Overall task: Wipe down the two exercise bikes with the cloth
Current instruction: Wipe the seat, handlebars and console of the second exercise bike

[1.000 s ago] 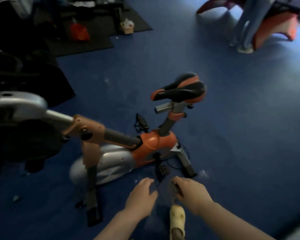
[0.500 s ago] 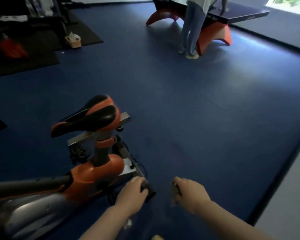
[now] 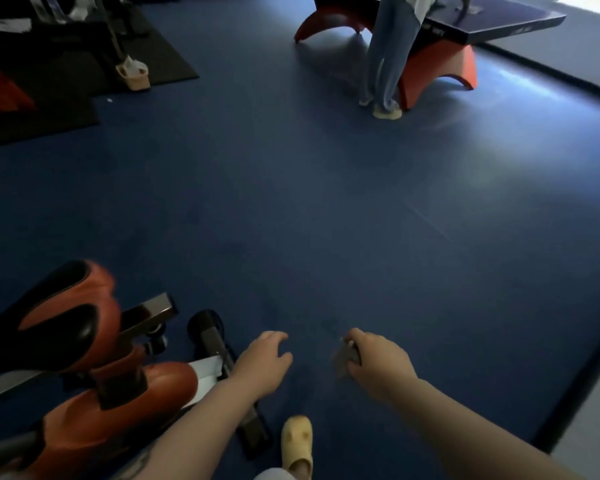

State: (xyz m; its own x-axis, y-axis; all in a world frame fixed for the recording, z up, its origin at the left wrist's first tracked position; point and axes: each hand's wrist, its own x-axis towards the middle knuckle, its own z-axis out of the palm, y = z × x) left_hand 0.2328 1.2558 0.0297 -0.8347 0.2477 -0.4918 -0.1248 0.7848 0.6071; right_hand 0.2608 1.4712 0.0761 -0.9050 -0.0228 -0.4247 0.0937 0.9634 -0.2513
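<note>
The right hand [image 3: 378, 367] has its fingers curled around a small dark cloth [image 3: 345, 356], blurred, sticking out at the hand's 9 o'clock. The left hand [image 3: 262, 367] hangs with loosely bent fingers, grasping nothing, above the blue floor [image 3: 326, 209]. At the left hand's 8 o'clock stands an orange exercise bike [image 3: 118, 407], its black-and-orange saddle [image 3: 56, 320] at 9 o'clock. A yellow clog [image 3: 297, 441] shows at 6 o'clock. A person's legs [image 3: 385, 57] stand by a ping-pong table [image 3: 482, 24] at 1 o'clock.
</note>
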